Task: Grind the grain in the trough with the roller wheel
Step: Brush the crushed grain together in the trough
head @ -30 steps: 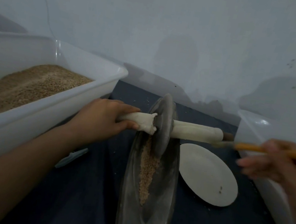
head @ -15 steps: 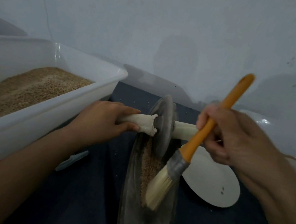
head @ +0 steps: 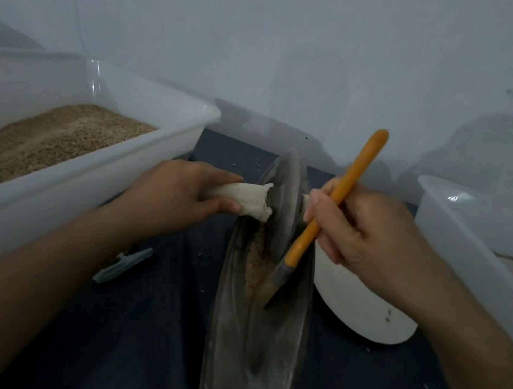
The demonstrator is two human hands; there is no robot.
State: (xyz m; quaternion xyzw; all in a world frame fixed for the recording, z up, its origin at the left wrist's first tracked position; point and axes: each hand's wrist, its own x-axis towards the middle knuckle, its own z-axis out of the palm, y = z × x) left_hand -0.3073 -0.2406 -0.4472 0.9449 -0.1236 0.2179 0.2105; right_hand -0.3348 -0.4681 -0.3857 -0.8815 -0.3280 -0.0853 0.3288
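A dark boat-shaped trough lies lengthwise on the dark table, with crushed grain in its groove. The grey roller wheel stands on edge at the trough's far end, on a pale wrapped axle. My left hand grips the axle's left handle. My right hand holds a brush with an orange handle, which hides the axle's right handle. The brush's bristles touch the grain in the groove just in front of the wheel.
A large white tub of grain stands at the left. A second translucent tub stands at the right. A white plate lies beside the trough on its right. A small grey tool lies left of the trough.
My right hand came in from the right with the brush and lowered it; its bristles moved from above the trough into the groove against the grain. My left hand stayed on the axle.
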